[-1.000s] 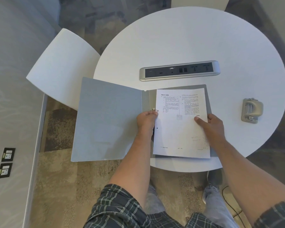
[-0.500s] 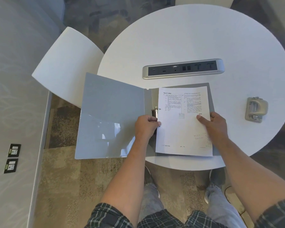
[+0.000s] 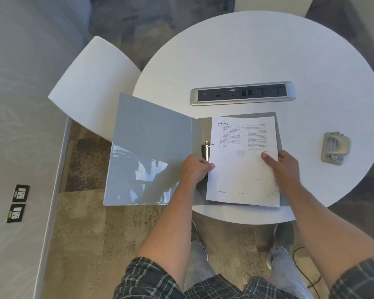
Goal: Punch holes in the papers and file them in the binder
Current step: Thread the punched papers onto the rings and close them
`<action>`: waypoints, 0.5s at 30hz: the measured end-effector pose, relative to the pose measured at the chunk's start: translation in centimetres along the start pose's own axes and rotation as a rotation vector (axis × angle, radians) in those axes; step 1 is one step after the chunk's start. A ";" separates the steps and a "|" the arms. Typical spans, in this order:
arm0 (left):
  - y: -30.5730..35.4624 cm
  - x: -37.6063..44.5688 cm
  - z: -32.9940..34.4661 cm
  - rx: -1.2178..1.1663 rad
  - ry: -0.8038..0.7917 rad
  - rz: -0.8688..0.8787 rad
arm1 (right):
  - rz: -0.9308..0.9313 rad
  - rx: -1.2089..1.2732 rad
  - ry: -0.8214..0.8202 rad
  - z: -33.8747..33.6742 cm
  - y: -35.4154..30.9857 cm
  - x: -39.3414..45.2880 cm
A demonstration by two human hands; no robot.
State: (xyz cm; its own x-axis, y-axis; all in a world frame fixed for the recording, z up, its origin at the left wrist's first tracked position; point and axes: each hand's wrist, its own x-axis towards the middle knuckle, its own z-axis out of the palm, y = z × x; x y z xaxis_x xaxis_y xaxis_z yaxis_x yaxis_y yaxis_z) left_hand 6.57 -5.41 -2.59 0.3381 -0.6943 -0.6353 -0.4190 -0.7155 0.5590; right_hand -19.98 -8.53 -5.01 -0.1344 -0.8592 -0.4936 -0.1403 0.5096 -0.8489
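Note:
A grey binder [image 3: 151,147] lies open at the near edge of the round white table [image 3: 257,50], its left cover hanging past the rim. The printed papers [image 3: 235,169] rest on the binder's right half, beside the metal ring clip [image 3: 205,151]. My left hand [image 3: 195,170] is closed on the papers' left edge, just below the clip. My right hand [image 3: 283,167] lies on the papers' right side, fingers pressing down and thumb at the sheet's edge. A grey hole punch [image 3: 335,148] stands apart on the table to the right.
A silver power and socket strip [image 3: 242,93] is set into the table beyond the binder. A white chair [image 3: 91,89] stands at the left, under the binder's cover. A grey wall [image 3: 20,104] with two sockets runs along the left. A cable lies on the carpet by my feet.
My left hand has slid down from the upper ring to the papers' left edge below the clip, baring the metal clip. The right hand stays on the papers.

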 end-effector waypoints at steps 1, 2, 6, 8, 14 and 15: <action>0.0 0.1 -0.1 -0.013 -0.011 -0.007 | 0.003 0.006 0.002 -0.1 0.0 0.0; 0.0 0.1 -0.1 -0.034 -0.023 -0.015 | 0.005 0.012 0.004 -0.1 0.0 0.0; 0.0 0.1 -0.5 -0.080 -0.052 -0.037 | 0.014 0.030 0.008 -0.2 -0.1 -0.2; 0.1 0.1 -0.7 -0.086 -0.054 -0.037 | 0.019 0.028 0.001 -0.2 -0.3 -0.3; -0.1 -0.1 -1.0 -0.060 -0.053 -0.018 | 0.019 0.031 0.000 -0.1 -0.5 -0.4; -0.2 -0.1 -0.9 -0.056 -0.046 -0.015 | 0.023 0.035 -0.004 -0.1 -0.6 -0.3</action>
State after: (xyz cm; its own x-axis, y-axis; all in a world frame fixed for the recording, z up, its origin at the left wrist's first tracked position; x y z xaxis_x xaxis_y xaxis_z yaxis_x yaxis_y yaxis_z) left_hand 7.36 -5.27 -2.11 0.3044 -0.6802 -0.6668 -0.3659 -0.7299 0.5774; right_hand -20.00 -8.52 -4.32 -0.1336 -0.8477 -0.5134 -0.1029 0.5271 -0.8435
